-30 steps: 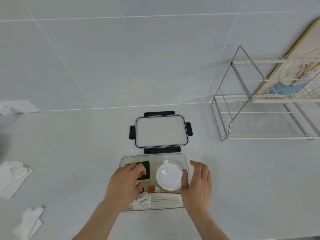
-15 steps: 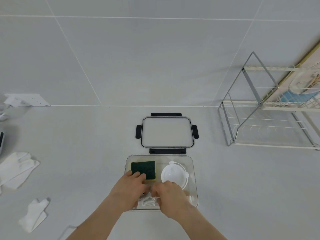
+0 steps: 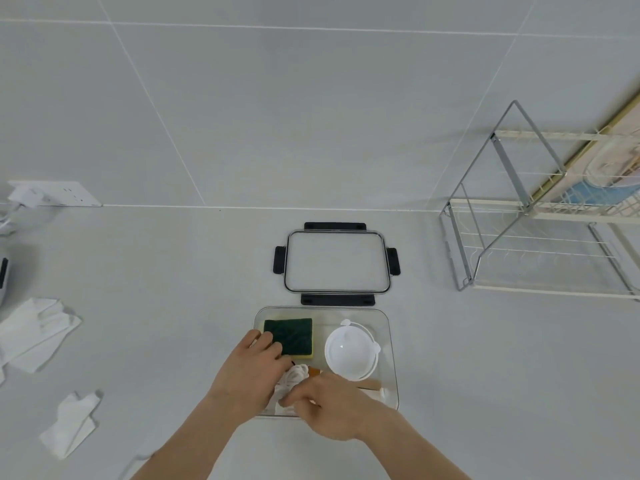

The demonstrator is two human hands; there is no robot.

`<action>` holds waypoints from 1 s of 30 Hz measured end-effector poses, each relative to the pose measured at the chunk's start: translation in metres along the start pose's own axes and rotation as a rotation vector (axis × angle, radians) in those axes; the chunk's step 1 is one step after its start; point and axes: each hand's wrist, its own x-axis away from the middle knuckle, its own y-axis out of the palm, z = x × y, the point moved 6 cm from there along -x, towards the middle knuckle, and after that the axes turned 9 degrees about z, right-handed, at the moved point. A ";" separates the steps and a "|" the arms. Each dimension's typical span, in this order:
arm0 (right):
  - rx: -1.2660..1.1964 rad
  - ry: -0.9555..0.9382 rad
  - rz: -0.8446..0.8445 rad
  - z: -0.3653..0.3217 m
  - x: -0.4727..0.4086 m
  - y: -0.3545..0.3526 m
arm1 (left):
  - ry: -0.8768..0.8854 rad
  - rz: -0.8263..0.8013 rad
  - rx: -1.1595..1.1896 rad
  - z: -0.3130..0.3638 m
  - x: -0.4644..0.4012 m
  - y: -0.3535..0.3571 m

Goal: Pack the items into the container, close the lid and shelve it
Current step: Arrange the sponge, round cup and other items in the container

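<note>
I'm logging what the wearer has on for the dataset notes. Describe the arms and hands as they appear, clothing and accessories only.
Both forearms are bare up to the bottom edge of the picture: no sleeves show. The left hand and the right hand wear no gloves. No rings, watch, bracelets or markings show on the parts in view; the undersides are hidden.

Both hands crowd the open container [image 3: 390, 344]; its lid [image 3: 335, 262] lies just behind, a wire rack [image 3: 540, 237] stands right, bare counter between.
</note>
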 end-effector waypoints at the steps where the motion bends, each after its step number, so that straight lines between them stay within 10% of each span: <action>1: 0.008 0.007 -0.035 0.000 0.000 0.006 | 0.004 0.008 -0.003 0.000 0.001 -0.002; 30: 0.088 0.051 -0.288 -0.023 -0.002 0.027 | -0.080 0.073 0.040 -0.005 -0.002 0.000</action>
